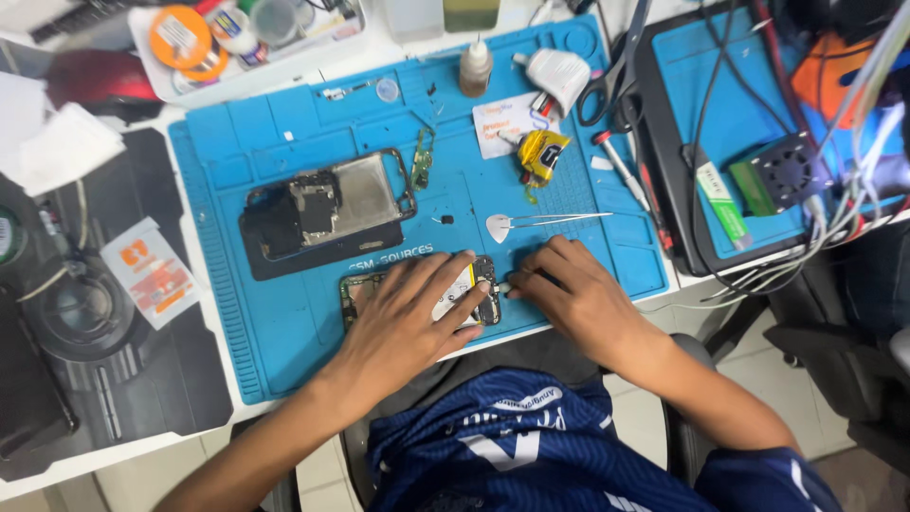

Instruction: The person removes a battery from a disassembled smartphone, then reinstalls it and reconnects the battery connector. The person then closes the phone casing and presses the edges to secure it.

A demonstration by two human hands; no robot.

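I take the blue silicone mat [284,322] as my landmark, a ribbed, compartmented rubbery sheet. At its near edge lies an opened phone body [479,284], a flat rectangle with bare circuit parts and a pale panel showing. My left hand [403,318] lies flat over it, fingers spread apart and pressing down on the pale panel, covering most of it. My right hand [569,289] rests on the mat just beside the phone's right end, fingers curled together with the tips at that end; I cannot tell whether they pinch anything.

Toward the mat's middle, just beyond the right hand, thin metal tweezers [559,220] lie with a white teardrop pick [497,228] at their left end. Left of those, a second dismantled phone [327,204] sits on a dark backing, its metal shield dull and grey, with a narrow green circuit strip [421,159] just beside its far right corner.

Farther back on the mat stand a small yellow tool [542,154], a white card [500,121] and a small plastic dropper bottle [475,68]. Scissors [616,76] lie across the mat's far right corner.
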